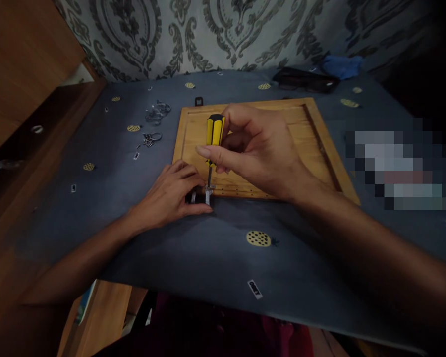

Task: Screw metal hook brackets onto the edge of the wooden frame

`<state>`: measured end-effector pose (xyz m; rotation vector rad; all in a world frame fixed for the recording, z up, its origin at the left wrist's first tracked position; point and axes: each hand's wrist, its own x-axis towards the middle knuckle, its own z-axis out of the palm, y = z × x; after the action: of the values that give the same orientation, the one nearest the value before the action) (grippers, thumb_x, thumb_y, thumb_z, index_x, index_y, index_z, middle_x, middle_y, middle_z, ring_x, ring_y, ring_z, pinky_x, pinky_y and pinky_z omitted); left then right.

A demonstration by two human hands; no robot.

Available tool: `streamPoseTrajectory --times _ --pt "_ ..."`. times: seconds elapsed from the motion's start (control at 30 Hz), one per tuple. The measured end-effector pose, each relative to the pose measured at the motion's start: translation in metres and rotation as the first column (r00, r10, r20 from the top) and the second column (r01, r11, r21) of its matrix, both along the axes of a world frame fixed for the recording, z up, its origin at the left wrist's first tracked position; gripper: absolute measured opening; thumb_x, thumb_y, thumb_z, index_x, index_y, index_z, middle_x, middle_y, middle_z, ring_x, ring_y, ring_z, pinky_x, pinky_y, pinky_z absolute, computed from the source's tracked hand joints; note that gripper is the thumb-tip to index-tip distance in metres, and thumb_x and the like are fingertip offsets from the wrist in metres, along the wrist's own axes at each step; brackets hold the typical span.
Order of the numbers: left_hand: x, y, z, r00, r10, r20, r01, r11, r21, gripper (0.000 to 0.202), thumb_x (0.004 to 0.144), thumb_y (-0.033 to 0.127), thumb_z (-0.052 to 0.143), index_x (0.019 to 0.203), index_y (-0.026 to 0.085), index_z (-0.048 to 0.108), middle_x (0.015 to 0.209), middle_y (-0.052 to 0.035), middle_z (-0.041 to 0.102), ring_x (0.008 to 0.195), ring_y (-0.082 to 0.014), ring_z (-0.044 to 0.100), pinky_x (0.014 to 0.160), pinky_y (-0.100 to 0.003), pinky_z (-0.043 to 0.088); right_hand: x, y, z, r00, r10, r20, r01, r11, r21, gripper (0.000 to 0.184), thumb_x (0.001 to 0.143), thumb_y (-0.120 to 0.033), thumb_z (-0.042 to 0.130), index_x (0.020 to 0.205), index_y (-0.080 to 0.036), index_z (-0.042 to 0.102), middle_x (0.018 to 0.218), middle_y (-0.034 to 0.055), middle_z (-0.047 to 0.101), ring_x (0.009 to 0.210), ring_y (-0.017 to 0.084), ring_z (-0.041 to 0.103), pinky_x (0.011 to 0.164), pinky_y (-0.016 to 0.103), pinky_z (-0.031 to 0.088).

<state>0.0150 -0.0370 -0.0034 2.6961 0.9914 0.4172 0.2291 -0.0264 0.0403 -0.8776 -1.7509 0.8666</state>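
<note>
My right hand (262, 148) is closed round the yellow and black handle of a screwdriver (214, 133), held upright with its shaft pointing down. The tip meets a small metal bracket (207, 191) at the near edge of a wooden panel (312, 144), close to a row of small holes. My left hand (173, 196) lies on the cloth beside that edge, fingers pressed on the bracket and a small dark part that holds it in place.
A dark blue cloth with yellow pineapple prints (258, 238) covers the surface. Several metal hooks and rings (156, 112) lie at the far left. A black case (305, 80) and a blue rag (341, 65) sit at the back right. A wooden cabinet (18, 74) stands left.
</note>
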Motion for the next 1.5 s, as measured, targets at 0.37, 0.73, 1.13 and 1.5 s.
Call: streamPoseTrajectory --times 0.37,0.73,1.13,1.5 --pt "0.0005 -0.0004 0.0016 1.0 -0.002 -0.002 0.002 1.0 -0.012 0.041 0.091 0.054 0.082 0.115 0.021 0.075 0.127 -0.0081 0.074 0.122 -0.0324 0.062 0.107 -0.049 0.047 -0.0005 -0.0009 -0.0011 0.986 -0.02 0.163 0.009 0.997 0.071 0.036 0.088 -0.032 0.083 0.079 -0.026 0.049 0.07 -0.0036 0.055 0.064 0.015 0.056 0.053 0.029 0.045" --pt "-0.0003 0.0003 -0.0013 1.0 0.002 -0.001 -0.002 1.0 0.022 0.044 0.09 0.061 0.081 0.106 0.02 0.074 0.112 -0.007 0.073 0.109 -0.0282 0.061 0.094 -0.042 0.046 0.004 -0.0049 0.0057 0.993 -0.073 0.094 0.07 0.997 0.042 0.048 0.087 -0.049 0.087 0.078 -0.026 0.046 0.075 -0.0017 0.059 0.064 0.014 0.058 0.052 0.031 0.046" --pt "-0.0002 0.0 -0.0009 1.0 0.001 0.001 -0.001 1.0 0.004 0.044 0.09 0.06 0.081 0.106 0.02 0.074 0.113 -0.0082 0.073 0.11 -0.0296 0.061 0.095 -0.044 0.047 0.0018 -0.0022 0.0005 0.992 -0.076 0.098 0.068 0.994 0.082 0.045 0.088 -0.043 0.085 0.077 -0.027 0.045 0.069 -0.0026 0.052 0.066 0.017 0.058 0.052 0.031 0.044" --pt "-0.0011 0.0001 -0.0026 0.999 -0.021 0.04 0.02 0.999 0.034 0.046 0.089 0.059 0.083 0.109 0.018 0.075 0.104 -0.0063 0.072 0.107 -0.0281 0.062 0.093 -0.041 0.046 0.006 0.0033 -0.0021 0.992 -0.089 0.089 0.083 0.994 0.067 0.042 0.087 -0.041 0.086 0.078 -0.026 0.048 0.071 -0.0025 0.053 0.067 0.016 0.058 0.051 0.029 0.047"
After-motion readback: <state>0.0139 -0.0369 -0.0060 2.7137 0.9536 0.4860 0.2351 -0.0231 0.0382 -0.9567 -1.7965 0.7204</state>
